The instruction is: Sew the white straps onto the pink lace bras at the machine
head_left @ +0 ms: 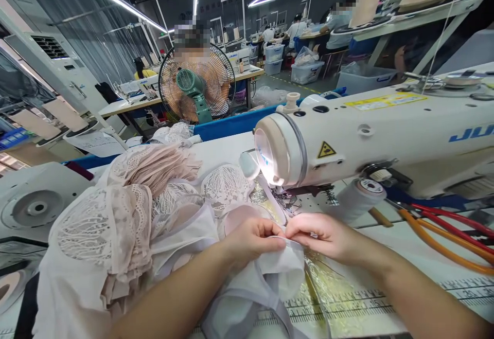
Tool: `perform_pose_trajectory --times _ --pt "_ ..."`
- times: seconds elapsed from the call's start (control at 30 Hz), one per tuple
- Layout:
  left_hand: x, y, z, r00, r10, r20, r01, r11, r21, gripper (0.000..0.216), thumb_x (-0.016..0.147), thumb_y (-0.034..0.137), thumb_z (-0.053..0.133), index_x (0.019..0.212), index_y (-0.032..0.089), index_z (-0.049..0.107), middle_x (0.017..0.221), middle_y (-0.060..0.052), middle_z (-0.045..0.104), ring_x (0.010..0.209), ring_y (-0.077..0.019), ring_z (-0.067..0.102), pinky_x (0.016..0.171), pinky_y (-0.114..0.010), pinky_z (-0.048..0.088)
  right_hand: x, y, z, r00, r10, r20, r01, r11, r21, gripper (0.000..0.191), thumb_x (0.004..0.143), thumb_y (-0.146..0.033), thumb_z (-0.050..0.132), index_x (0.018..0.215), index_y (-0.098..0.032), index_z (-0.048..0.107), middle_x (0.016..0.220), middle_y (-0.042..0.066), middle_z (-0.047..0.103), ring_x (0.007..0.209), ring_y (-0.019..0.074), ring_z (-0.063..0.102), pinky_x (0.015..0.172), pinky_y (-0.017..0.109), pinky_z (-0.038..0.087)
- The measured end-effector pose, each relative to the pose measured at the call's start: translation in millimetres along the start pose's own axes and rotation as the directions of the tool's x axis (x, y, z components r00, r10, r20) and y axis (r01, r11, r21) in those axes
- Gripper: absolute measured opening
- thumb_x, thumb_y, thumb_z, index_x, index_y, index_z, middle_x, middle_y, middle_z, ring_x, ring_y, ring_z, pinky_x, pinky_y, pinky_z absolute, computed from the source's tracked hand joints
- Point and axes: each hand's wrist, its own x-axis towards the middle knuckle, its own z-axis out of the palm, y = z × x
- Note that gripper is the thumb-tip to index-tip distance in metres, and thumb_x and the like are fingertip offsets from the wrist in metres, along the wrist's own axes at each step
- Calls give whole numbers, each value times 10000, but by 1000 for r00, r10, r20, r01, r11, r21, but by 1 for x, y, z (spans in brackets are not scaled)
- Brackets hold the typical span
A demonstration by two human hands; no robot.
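My left hand point(252, 239) and my right hand point(322, 236) meet just in front of the needle area of a white sewing machine point(370, 138). Both pinch the edge of a pale white lace garment piece point(281, 269) between thumb and fingers. The machine's lamp point(270, 169) glows right above the fabric. More of the same garment trails down toward me under my left forearm. A pile of pink and white lace pieces point(131, 215) lies to the left of my left hand.
A thread spool point(357, 197) and red and orange handled tools point(443, 231) lie to the right on the table with its ruler strip point(355, 303). A green standing fan point(196, 84) stands behind the table. Other people sit at distant workstations.
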Motion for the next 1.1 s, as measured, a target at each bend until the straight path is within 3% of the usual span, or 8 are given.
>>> perform_pose_trajectory --times 0.27,1.1 --pt "0 0 1 1000 31 -6 -31 999 22 289 605 350 720 681 108 582 605 22 474 551 -60 366 526 -218 229 -2 -2 -1 1000 -13 -9 13 1000 -14 218 899 -249 400 805 -174 583 809 41 513 740 137 507 646 256 420" --pt "0 2 6 998 37 -49 -37 999 -10 284 586 341 713 664 117 557 626 5 489 571 -78 395 546 -220 260 -2 -3 -2 999 -31 21 32 997 -68 286 922 -273 313 730 -182 504 753 27 469 696 139 466 610 255 417"
